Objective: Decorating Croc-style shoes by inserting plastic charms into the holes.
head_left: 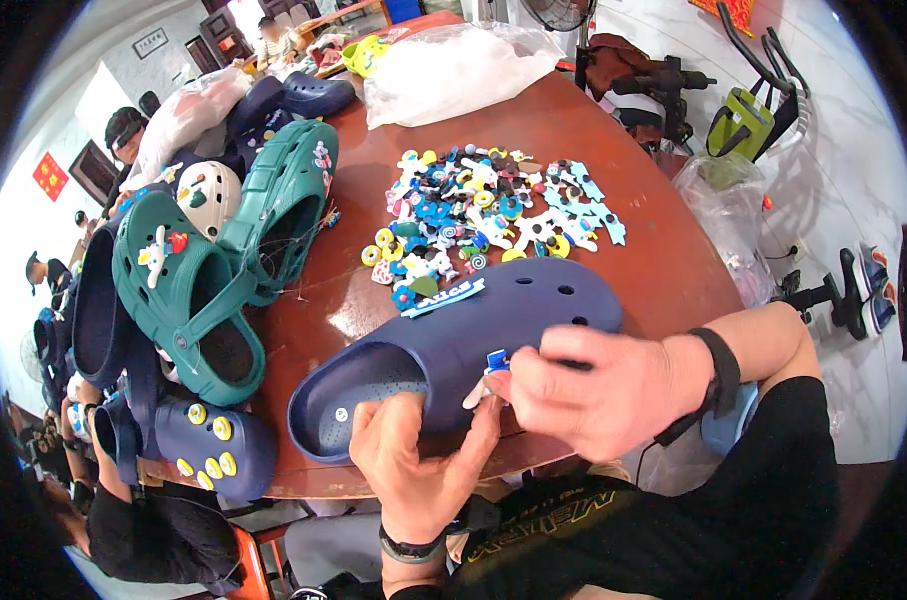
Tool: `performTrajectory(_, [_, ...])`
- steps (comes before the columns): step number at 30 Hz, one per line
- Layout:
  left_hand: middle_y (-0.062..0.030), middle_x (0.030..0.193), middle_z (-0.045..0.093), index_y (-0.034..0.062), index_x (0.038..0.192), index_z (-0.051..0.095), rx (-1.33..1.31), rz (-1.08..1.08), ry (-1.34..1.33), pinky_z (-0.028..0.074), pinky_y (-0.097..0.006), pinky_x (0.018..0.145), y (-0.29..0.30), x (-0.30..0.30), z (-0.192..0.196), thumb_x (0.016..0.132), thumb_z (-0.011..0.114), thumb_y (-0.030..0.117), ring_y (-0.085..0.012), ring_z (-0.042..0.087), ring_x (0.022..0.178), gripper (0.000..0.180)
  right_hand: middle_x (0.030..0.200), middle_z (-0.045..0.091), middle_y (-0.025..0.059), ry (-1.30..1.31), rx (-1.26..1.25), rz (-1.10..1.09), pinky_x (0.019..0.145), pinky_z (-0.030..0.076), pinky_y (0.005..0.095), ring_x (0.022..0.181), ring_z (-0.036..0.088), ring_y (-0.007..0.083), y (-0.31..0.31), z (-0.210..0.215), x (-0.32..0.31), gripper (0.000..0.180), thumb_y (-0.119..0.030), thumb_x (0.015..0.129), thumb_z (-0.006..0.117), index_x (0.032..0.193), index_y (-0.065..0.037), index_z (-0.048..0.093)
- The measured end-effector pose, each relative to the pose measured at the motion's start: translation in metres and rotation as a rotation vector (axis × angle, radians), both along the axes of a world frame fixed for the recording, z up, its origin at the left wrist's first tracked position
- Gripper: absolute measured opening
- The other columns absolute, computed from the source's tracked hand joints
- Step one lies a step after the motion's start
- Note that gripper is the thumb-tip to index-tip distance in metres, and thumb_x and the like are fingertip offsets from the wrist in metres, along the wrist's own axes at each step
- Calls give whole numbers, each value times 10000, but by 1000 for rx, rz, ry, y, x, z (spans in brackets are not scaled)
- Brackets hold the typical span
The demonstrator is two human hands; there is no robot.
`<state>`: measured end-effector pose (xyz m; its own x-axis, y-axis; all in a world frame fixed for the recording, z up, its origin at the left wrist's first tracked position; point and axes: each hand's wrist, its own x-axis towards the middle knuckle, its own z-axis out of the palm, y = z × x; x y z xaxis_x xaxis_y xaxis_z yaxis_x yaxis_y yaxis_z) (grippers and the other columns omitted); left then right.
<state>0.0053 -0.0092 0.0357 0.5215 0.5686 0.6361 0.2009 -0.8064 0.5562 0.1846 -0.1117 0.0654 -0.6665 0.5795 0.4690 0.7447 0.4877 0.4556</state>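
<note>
A navy clog lies on its side on the table in front of me, its heel to the left and its holed toe to the right. My left hand grips its lower edge, with fingers inside the foot opening and the thumb outside. In my right hand a small blue and white shoe charm is pinched against the clog's upper, close to my left thumb. A light-blue lettered charm sits on the far side of the upper. Beyond the clog spreads a pile of colourful shoe charms.
Green clogs stand at the left, by a cream clog and a navy clog with yellow charms. A clear plastic bag lies at the far end of the red-brown table. Other people sit along the left.
</note>
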Motion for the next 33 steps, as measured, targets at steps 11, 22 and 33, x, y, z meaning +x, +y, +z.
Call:
performTrajectory(11, [-107,662,613,6,793,614,-262,-196,114,450,-318,555,10,0,21,686,796,140,-190,560,577,250,735,594,64,918,-653,149,697,443,361,768,572,252,33,19,27,131,-115,718,746,803,-74,656])
performTrajectory(22, [-119,723,689,-12,904,664,-427,-378,150,504,-290,577,19,0,18,747,766,144,-134,668,644,244,891,568,121,842,-492,140,776,446,401,869,557,313,30,11,24,344,-157,725,750,983,-53,548])
performTrajectory(33, [-170,633,617,-18,764,617,-217,-278,209,458,-323,500,21,2,17,735,771,158,-213,624,531,235,1098,560,169,859,-630,-39,932,390,442,1072,526,349,37,8,22,542,-269,770,747,1161,-11,473])
